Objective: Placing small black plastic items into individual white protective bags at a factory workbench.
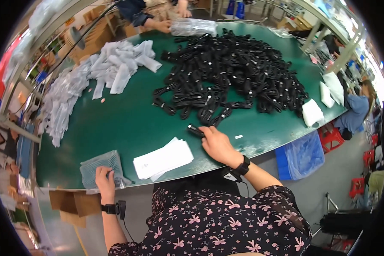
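Cable (195,130) sits gripped in your right hand (216,144), near the pile (239,68); a loose hold could drop it. Your left hand (105,181) half-curls over bags (106,160), its pinch unclear; a tug could slide them off the desk (128,115).

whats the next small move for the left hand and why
Probably to lift one edge of the clear plastic bags: the left hand is right at them, while the right hand holds a black item, perhaps a cable bundle like those in the black pile, that a bag might take.
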The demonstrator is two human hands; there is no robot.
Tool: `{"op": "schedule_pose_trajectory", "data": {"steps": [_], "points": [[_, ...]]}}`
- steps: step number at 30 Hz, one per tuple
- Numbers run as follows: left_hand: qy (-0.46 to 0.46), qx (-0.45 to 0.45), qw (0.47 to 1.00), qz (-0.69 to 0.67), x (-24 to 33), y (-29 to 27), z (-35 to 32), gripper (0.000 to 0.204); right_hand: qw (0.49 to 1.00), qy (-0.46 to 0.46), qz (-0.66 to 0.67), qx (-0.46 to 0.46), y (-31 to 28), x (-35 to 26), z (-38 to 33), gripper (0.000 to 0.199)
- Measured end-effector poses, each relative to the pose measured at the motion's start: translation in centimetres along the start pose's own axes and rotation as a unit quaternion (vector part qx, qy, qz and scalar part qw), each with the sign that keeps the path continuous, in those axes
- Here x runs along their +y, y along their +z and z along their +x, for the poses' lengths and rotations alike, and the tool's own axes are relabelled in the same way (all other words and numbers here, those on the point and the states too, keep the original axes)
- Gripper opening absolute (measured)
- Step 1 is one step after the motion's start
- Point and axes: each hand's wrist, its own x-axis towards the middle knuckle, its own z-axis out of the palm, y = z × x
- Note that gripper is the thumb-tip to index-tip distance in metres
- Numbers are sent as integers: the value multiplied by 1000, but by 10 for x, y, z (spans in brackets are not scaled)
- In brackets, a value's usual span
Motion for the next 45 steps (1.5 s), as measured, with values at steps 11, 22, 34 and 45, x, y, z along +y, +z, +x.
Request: {"op": "schedule_pose_trajectory", "data": {"steps": [11,22,34,45], "points": [[42,45,997,35,3,23,23,4,1000,5,-3,8,-10,4,-3,29],[154,52,987,-4,128,29,45,8,987,81,139,-23,-8,2,2,18],[88,-117,979,-141,189,115,46,12,971,64,229,-25,-3,-4,-6,28],[-56,-150,942,-294,186,110,45,7,990,-62,125,36,-5,-24,-10,26]]}}
